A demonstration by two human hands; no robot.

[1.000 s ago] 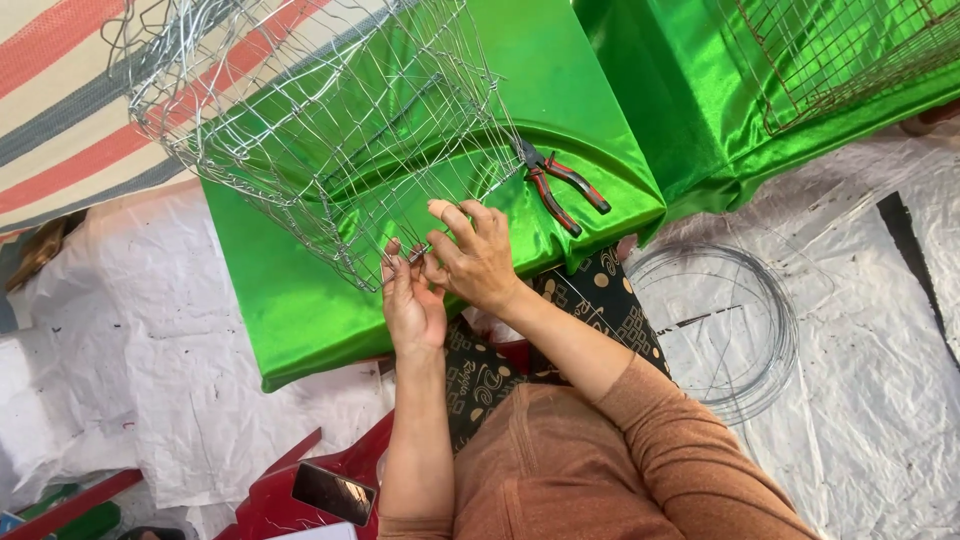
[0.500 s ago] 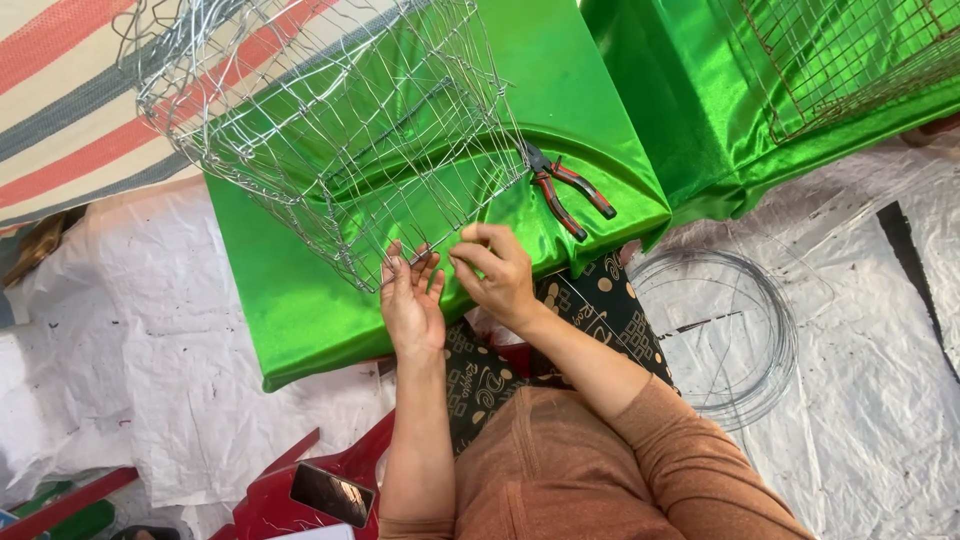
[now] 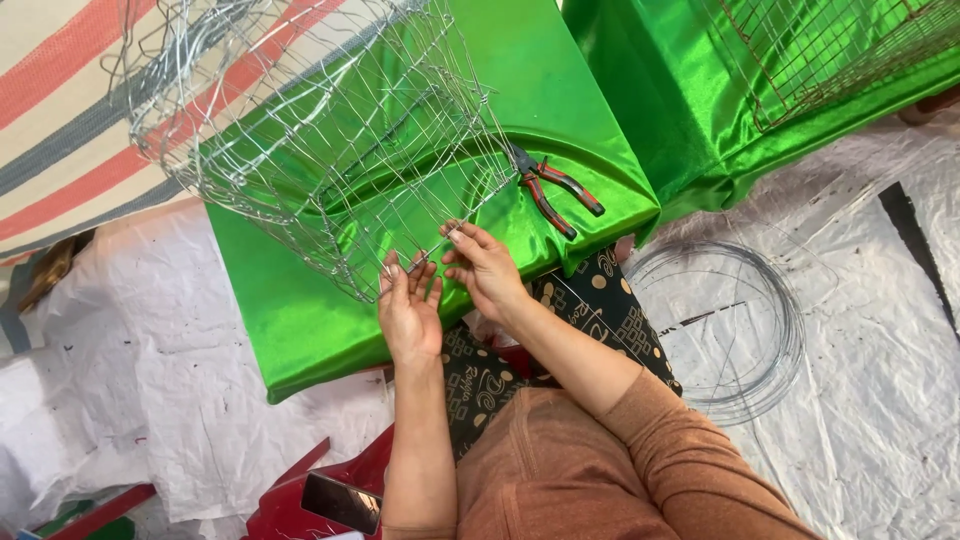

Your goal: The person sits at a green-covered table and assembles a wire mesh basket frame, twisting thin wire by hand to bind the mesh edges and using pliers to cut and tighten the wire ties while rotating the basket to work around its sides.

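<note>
A wire mesh basket (image 3: 330, 150) lies on its side on the green-draped table (image 3: 300, 330), its open rim towards the person. The left hand (image 3: 410, 310) and right hand (image 3: 482, 265) meet at that near rim; the fingers of both seem to pinch a thin wire there, though it is too fine to be sure. Red-handled pliers (image 3: 555, 190) lie just right; a wire coil (image 3: 725, 330) rests on the floor
</note>
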